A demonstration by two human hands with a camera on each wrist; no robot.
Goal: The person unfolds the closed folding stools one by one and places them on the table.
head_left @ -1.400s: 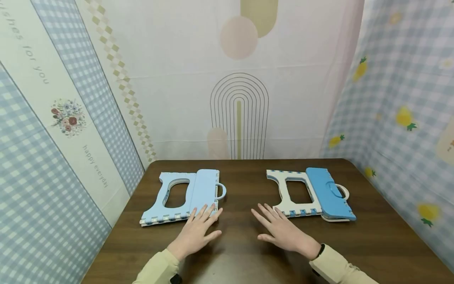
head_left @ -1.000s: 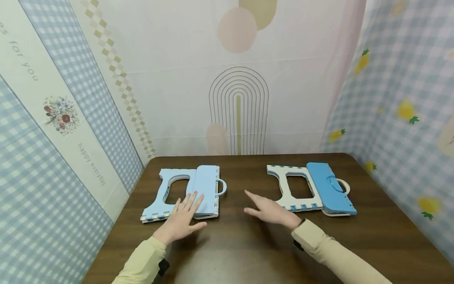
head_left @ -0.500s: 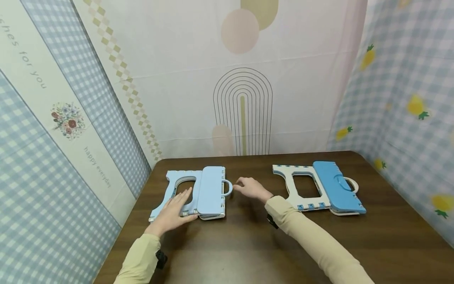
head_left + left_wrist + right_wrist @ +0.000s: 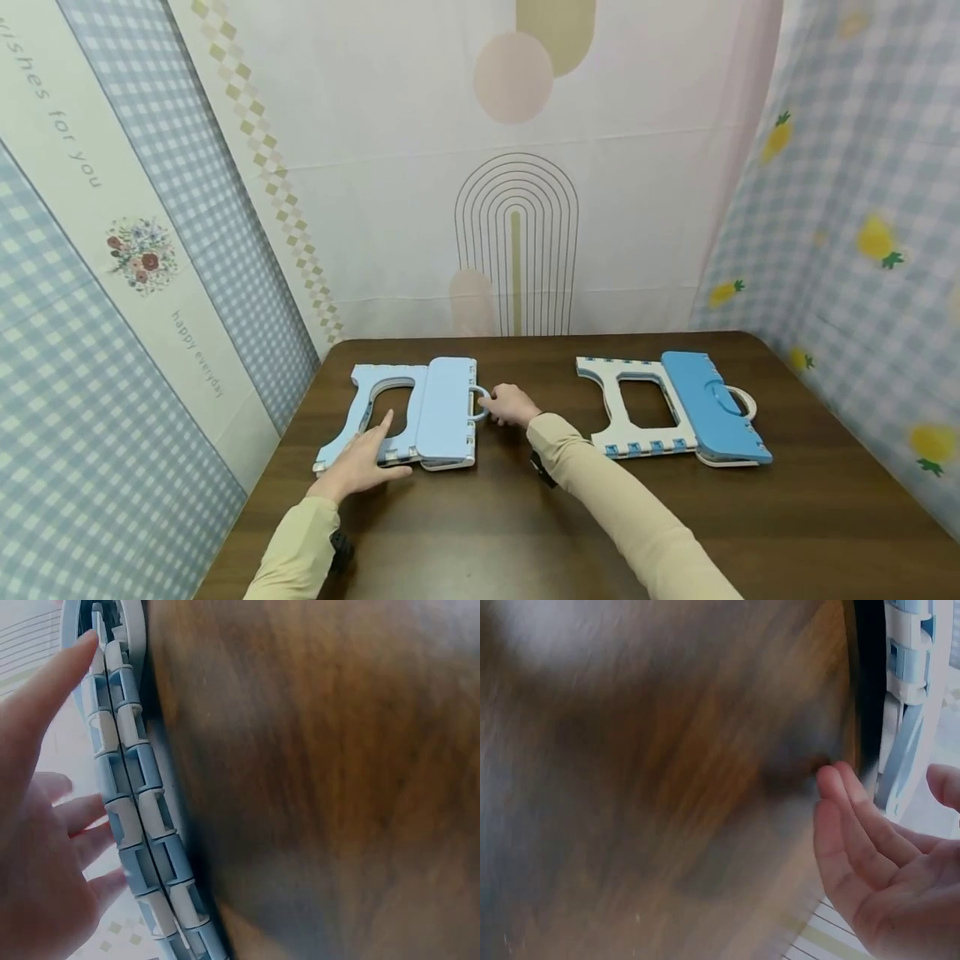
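Note:
A light blue folding stool (image 4: 444, 408) lies folded flat on the table's left side, its loop handle (image 4: 480, 392) pointing right. At that handle is my right hand (image 4: 513, 405), fingertips meeting its outer end. In the right wrist view the fingers (image 4: 855, 840) and thumb stand apart, with a light blue strip of the stool near them. My left hand (image 4: 358, 463) is spread at the stool's near left edge, by the hinged legs. The left wrist view shows its thumb close to the row of hinges (image 4: 135, 780), the other fingers beyond the edge.
A second folded stool (image 4: 701, 408), blue and white, lies flat at the right with its handle pointing right. Both rest on a dark brown wooden table (image 4: 525, 533). A patterned cloth (image 4: 390, 208) hangs behind, with checked cloths at both sides.
My right hand has moved left and forward from beside the blue and white stool to the light blue stool's handle. My left hand has shifted left along the near edge. Both stools stay put.

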